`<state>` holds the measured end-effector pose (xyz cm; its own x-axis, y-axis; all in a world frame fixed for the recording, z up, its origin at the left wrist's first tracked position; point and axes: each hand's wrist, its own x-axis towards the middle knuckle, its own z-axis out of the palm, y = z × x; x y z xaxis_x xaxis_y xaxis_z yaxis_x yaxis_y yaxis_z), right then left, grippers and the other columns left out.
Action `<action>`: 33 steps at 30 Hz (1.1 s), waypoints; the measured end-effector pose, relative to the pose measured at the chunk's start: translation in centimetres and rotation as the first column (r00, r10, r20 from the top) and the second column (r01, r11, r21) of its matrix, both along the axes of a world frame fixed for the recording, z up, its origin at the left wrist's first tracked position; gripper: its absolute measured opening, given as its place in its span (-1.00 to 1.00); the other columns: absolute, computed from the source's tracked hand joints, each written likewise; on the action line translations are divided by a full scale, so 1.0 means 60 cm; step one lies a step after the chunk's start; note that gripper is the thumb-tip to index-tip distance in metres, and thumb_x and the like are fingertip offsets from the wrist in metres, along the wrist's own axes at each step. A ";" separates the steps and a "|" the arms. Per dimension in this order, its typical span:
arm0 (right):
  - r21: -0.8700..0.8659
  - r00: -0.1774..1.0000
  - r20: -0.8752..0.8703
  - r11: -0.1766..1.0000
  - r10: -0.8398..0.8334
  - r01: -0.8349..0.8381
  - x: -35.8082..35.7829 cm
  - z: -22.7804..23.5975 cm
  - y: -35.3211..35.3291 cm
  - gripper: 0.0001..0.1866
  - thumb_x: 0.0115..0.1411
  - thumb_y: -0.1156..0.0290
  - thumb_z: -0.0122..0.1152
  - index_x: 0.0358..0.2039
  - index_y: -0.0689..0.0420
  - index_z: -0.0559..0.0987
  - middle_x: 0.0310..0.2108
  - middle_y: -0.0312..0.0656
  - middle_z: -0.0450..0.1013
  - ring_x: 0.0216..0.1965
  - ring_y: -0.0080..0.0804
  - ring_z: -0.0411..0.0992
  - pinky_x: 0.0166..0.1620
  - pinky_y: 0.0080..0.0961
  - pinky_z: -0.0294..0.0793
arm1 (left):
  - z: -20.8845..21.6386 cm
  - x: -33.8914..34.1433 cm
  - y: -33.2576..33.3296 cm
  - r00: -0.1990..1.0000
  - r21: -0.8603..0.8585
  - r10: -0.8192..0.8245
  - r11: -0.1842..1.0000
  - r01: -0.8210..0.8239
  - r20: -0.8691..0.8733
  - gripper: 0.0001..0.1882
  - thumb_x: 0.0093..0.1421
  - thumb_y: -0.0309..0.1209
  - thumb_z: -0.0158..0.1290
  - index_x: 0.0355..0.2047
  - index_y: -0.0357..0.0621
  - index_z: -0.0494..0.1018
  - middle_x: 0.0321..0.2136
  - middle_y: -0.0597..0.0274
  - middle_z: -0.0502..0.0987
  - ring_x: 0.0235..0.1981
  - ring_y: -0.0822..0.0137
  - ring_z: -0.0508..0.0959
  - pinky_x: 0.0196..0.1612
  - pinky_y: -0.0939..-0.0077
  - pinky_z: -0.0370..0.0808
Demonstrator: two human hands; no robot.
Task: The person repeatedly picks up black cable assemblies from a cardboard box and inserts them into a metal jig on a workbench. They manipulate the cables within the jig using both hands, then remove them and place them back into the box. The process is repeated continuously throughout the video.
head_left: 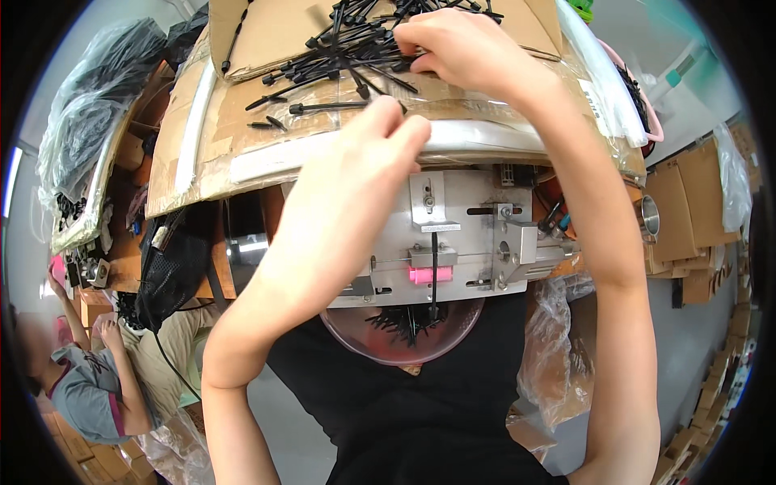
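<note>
My right hand [477, 52] reaches into a pile of thin black rods with capped ends [339, 48], its thumb and forefinger pinched at a rod on the pile's right side. My left hand [356, 162] is closed, fingers curled down above the cardboard's near edge. A single black rod [327, 107] passes behind its knuckles; what the fingers hold is hidden. Below the hands is a metal fixture [477, 275] with a pink cylinder [430, 276]. Another black rod [435, 267] runs across it toward me, over a clear bowl [380, 347] of black pieces on my lap.
An open cardboard box [275, 36] backs the pile. White foam strip [275, 162] lines the cardboard's near edge. A black mesh bag [174, 267] hangs at the left, near a seated person [97, 388]. Plastic wrap [558, 347] and cartons [687, 202] are at the right.
</note>
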<state>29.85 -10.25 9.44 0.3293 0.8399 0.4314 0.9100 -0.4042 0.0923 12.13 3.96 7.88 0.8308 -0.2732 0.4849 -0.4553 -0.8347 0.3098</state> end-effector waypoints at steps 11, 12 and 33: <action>0.096 0.947 -0.129 0.946 -0.295 0.308 -0.026 0.046 -0.052 -0.84 0.17 0.43 0.23 -0.29 0.26 0.59 -0.53 -0.07 0.53 -0.44 -0.44 0.55 -0.49 -0.53 0.45 | -0.004 -0.005 0.034 0.985 0.195 0.011 0.980 -0.045 0.173 -0.65 -0.03 -0.59 0.19 -0.17 -0.14 0.47 -0.29 0.16 0.48 -0.24 0.13 0.51 -0.19 0.30 0.47; 0.142 0.936 -0.182 0.934 -0.302 0.329 -0.037 0.057 -0.051 -0.86 0.14 0.44 0.22 -0.33 0.25 0.59 -0.55 -0.07 0.52 -0.45 -0.42 0.54 -0.48 -0.49 0.43 | -0.007 -0.004 0.032 0.984 0.210 0.003 0.977 -0.041 0.180 -0.63 -0.03 -0.59 0.19 -0.16 -0.13 0.47 -0.29 0.17 0.48 -0.22 0.13 0.51 -0.17 0.30 0.47; -0.026 0.976 -0.204 0.997 -0.080 0.076 -0.206 -0.128 -0.110 -0.86 -0.08 0.49 0.17 -0.47 0.25 0.48 -0.55 -0.01 0.48 -0.38 -0.04 0.49 -0.29 -0.22 0.44 | 0.025 0.083 0.088 0.999 -0.159 -0.027 0.987 0.022 -0.032 -0.80 0.21 -0.60 0.06 -0.14 -0.23 0.53 -0.24 0.16 0.59 -0.20 0.36 0.59 -0.09 0.52 0.50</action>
